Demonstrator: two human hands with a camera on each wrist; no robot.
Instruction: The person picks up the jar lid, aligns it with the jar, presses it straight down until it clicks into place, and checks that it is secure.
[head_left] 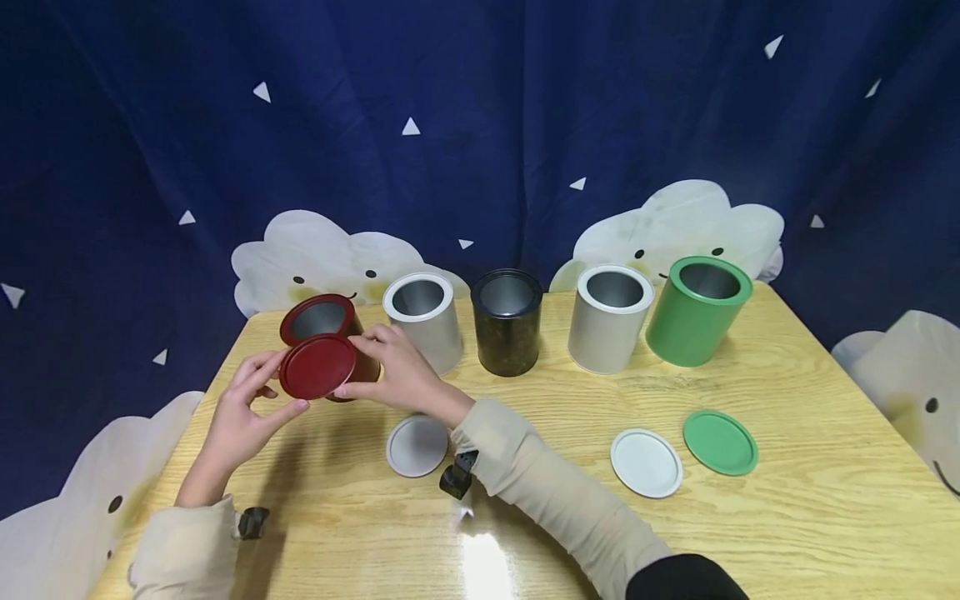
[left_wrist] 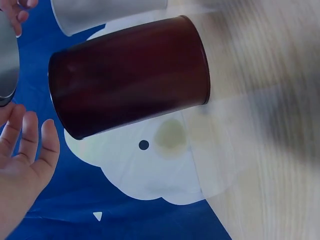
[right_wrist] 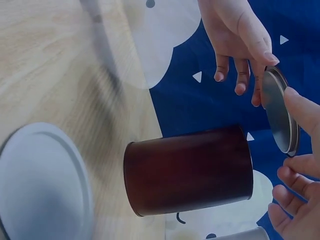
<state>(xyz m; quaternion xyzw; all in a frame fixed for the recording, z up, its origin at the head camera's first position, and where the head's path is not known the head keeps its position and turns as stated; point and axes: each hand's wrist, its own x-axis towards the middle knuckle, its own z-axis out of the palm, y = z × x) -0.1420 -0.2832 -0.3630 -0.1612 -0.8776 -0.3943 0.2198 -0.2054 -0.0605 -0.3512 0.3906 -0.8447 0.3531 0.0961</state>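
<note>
A dark red round lid (head_left: 318,367) is held up, tilted, in front of the open red can (head_left: 365,360). My left hand (head_left: 242,408) holds the lid's left edge with thumb and index finger, its other fingers spread loosely. At the opposite edge, my right hand (head_left: 401,372) pinches the lid between thumb and fingers. The right wrist view shows the lid's metallic underside (right_wrist: 278,111) between both hands, raised clear of the red can (right_wrist: 190,170). In the left wrist view the lid (left_wrist: 7,60) is cut off by the frame edge.
Along the table's back stand a white can (head_left: 435,333), a black can (head_left: 507,337), another white can (head_left: 607,333) and a green can (head_left: 690,329), all uncovered. Nearer lie a white lid (head_left: 417,446), a second white lid (head_left: 646,463) and a green lid (head_left: 720,442).
</note>
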